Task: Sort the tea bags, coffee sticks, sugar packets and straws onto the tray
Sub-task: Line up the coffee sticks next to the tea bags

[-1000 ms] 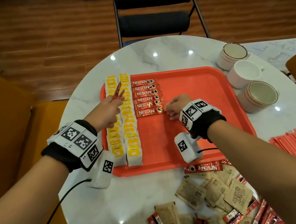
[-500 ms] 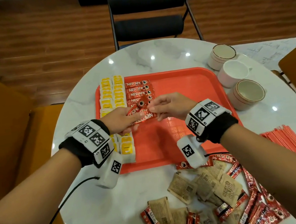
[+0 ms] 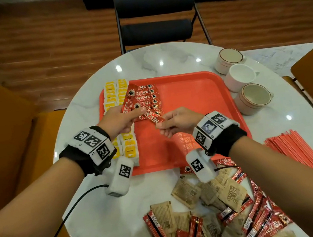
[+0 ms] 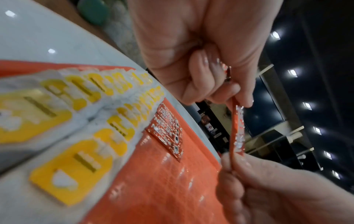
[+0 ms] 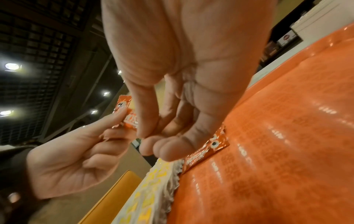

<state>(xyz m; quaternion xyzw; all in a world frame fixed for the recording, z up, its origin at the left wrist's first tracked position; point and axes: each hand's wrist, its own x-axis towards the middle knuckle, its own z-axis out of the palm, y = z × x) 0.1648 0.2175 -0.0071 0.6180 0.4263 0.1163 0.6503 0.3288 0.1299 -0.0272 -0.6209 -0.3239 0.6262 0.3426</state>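
Observation:
Above the orange tray (image 3: pixel 199 100), my left hand (image 3: pixel 131 113) grips two red coffee sticks (image 3: pixel 129 102), fanned apart. My right hand (image 3: pixel 162 126) pinches the lower end of one of them (image 3: pixel 154 118). In the left wrist view that stick (image 4: pixel 237 128) runs edge-on between my left fingers (image 4: pixel 208 84) and my right hand (image 4: pixel 268 189). A row of coffee sticks (image 3: pixel 150 101) lies on the tray's left part, beside two columns of yellow tea bags (image 3: pixel 116 91). Brown sugar packets (image 3: pixel 230 190) and more coffee sticks (image 3: pixel 264 221) are heaped on the table near me. Red straws (image 3: pixel 296 155) lie at the right.
Three cups (image 3: pixel 239 77) stand on the round marble table (image 3: pixel 104 214) to the right of the tray. A dark chair (image 3: pixel 156 19) is behind the table, and orange seats flank it. The tray's middle and right are bare.
My right hand left the tray by the stick row, rose and took hold of a stick's end. My left hand moved right from over the tea bags to meet it.

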